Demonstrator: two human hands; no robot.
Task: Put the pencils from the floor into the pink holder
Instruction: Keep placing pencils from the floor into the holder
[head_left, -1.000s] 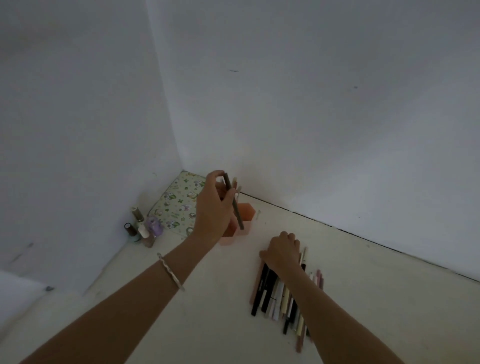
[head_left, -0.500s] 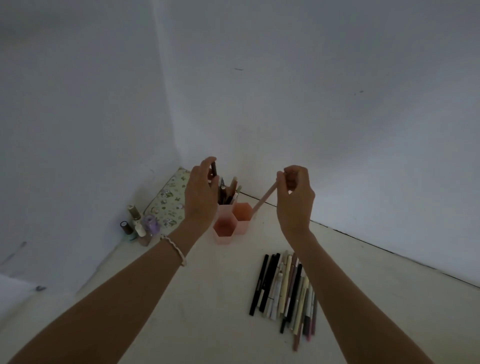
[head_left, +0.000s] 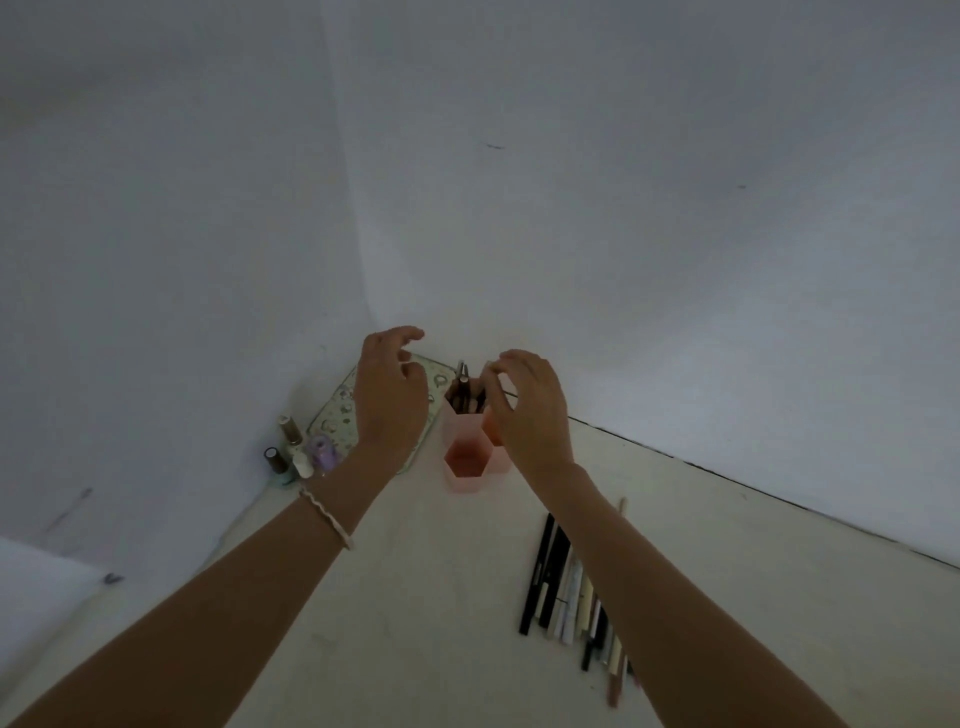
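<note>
Pink plastic holder (head_left: 470, 457), made of hexagonal cells, stands upright on the pale floor (head_left: 415, 597) close to the wall corner. Its near cell looks empty; a cell behind it holds several dark pencils (head_left: 464, 392) standing on end, tips above the rim. Right hand (head_left: 530, 410) hovers directly over the holder's right side, fingers bent with thumb and forefinger pinched close together above the standing pencils; cannot tell if anything thin is between them, too blurred. It hides the holder's right cell. Left hand (head_left: 389, 395) is just left of the holder, loosely open, fingers curled and spread, gripping nothing, not touching the holder. A thin bracelet (head_left: 326, 517) sits on the left wrist. Row of loose pencils on the floor (head_left: 563, 592), black, white and beige, lies side by side to the right of and nearer the camera than the holder, partly under the right forearm. Left of the holder, behind the left hand, a patterned flat pouch (head_left: 337, 415) lies by the wall, and small nail polish bottles (head_left: 293, 452) cluster further left.
</note>
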